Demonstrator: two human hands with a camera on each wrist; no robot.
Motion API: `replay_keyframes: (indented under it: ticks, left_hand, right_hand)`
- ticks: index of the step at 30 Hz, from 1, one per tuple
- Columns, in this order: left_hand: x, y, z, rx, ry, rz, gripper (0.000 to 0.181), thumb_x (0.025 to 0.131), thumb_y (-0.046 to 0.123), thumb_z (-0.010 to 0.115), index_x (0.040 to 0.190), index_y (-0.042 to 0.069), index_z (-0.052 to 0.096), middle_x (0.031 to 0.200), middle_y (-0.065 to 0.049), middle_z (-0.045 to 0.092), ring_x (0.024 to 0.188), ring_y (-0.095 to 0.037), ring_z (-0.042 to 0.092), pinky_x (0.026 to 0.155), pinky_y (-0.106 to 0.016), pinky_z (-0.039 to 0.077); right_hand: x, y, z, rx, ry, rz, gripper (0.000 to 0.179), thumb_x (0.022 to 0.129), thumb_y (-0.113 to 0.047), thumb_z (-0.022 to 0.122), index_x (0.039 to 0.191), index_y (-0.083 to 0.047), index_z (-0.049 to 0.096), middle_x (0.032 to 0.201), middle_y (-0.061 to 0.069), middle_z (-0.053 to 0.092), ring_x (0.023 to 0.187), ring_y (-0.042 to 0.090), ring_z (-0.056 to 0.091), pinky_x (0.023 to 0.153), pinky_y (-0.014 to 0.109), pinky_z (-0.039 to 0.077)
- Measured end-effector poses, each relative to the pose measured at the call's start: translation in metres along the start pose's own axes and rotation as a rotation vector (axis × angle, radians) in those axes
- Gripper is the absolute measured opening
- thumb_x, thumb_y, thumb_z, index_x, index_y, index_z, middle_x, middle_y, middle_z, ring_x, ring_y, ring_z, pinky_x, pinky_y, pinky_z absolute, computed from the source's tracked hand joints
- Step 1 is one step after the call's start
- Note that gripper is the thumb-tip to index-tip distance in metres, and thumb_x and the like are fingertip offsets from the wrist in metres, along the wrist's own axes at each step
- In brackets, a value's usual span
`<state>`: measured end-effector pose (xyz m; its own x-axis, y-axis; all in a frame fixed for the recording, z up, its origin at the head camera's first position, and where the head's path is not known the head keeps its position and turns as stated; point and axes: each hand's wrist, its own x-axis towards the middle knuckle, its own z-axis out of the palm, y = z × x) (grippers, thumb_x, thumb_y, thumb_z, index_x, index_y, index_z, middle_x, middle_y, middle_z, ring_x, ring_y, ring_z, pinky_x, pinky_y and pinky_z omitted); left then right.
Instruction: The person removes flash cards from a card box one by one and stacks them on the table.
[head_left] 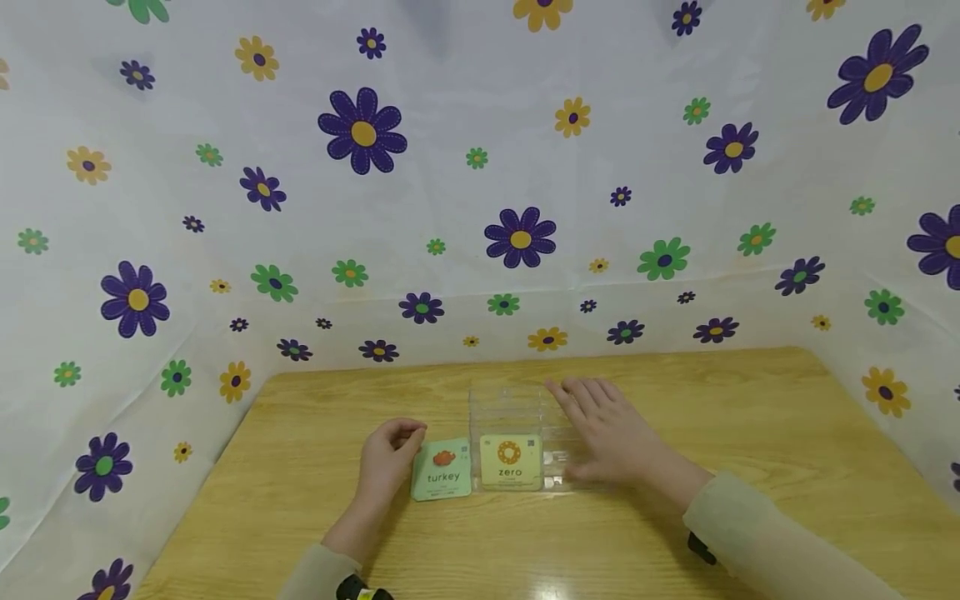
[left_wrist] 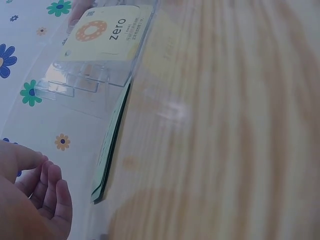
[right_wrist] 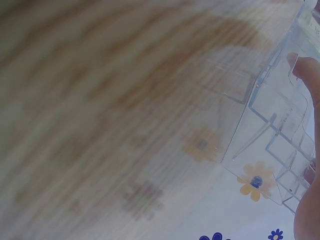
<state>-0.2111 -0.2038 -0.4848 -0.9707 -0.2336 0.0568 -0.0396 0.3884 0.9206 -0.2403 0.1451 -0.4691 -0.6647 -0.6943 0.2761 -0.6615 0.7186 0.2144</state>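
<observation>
A clear plastic card holder (head_left: 506,410) with stepped compartments stands mid-table. In its front left compartment leans a yellow card (head_left: 511,462) reading "zero", with a ring-shaped picture. My right hand (head_left: 611,429) spans the holder's right part and grips it, thumb at the near side and fingers at the far side; the right wrist view shows the thumb (right_wrist: 301,67) against the clear wall. Left of the holder, a small stack of green cards (head_left: 442,468) lies flat, the top one reading "turkey". My left hand (head_left: 390,458) is just beside that stack, fingers loosely bent, nothing visible in them.
The wooden table (head_left: 360,542) extends around the holder on all sides. A white flower-printed cloth (head_left: 442,192) hangs behind the table's far edge and along both sides. Dark bands (head_left: 358,587) sit at both wrists.
</observation>
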Motion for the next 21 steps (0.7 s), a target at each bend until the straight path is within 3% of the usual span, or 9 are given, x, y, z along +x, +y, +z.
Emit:
replay_keyframes:
  ticks: [21]
  left_hand:
    - [-0.006,0.005,0.011,-0.039,-0.055,0.039,0.013,0.102,0.002,0.067,0.112,-0.004,0.074,0.11,-0.019,0.074,0.083,-0.009,0.061,0.071,-0.015,0.053]
  right_hand:
    - [-0.001,0.0,0.002,-0.005,0.012,0.003,0.125,0.079,-0.076,0.076,0.167,-0.004,0.023,0.161,0.019,0.045,0.146,0.035,0.045,0.124,0.053,0.038]
